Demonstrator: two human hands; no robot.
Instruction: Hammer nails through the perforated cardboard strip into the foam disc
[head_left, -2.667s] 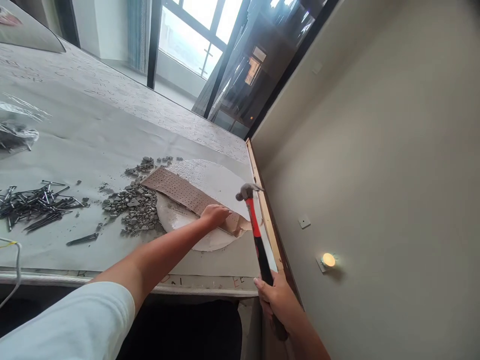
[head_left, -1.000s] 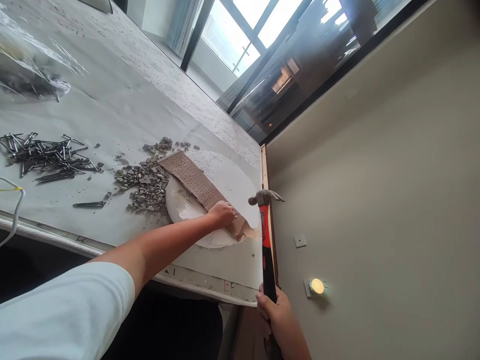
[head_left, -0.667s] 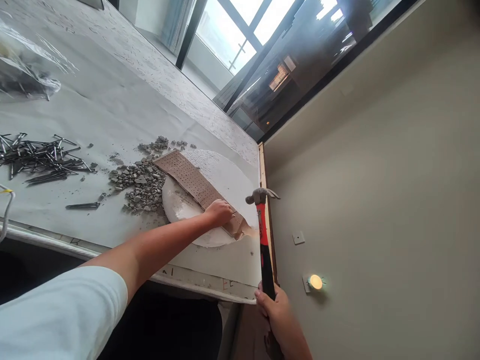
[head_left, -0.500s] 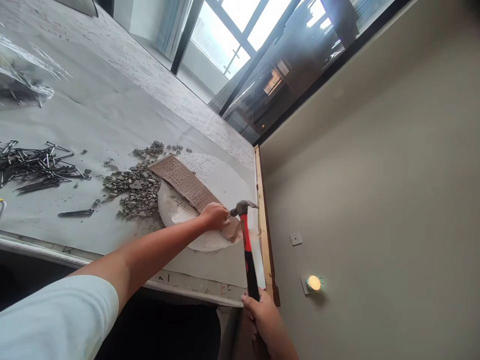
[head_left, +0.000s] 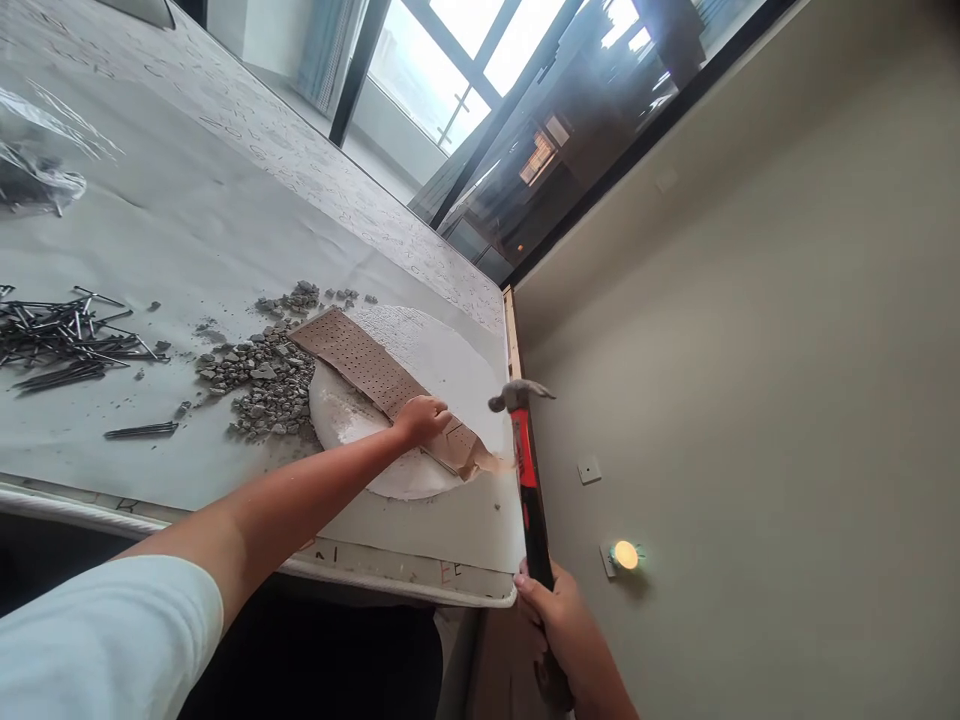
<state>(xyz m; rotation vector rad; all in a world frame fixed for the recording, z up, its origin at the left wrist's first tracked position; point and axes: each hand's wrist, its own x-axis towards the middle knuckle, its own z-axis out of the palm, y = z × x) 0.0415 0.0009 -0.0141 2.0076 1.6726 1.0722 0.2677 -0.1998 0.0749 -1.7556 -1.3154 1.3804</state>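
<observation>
My right hand [head_left: 559,620] grips the black lower handle of a claw hammer [head_left: 526,450]. The hammer stands upright, its steel head raised and apart from my left hand [head_left: 421,420]. My left hand is closed in a pinch over a brown strip of board [head_left: 367,368] dotted with rows of small holes. A thin dark nail seems to show at the fingertips, mostly hidden by them. The strip's near right end is torn and frayed. It lies across a white round slab [head_left: 442,360].
Grey stone chips [head_left: 262,385] are heaped left of the slab. A pile of nails [head_left: 67,335] and a small row of nails [head_left: 141,430] lie farther left. At the far left is a clear plastic bag [head_left: 34,165]. A wall [head_left: 712,350] rises on the right.
The hammer has swung back to the right, away from my left hand. My left hand stays pinched over the strip. The whole view has shifted slightly.
</observation>
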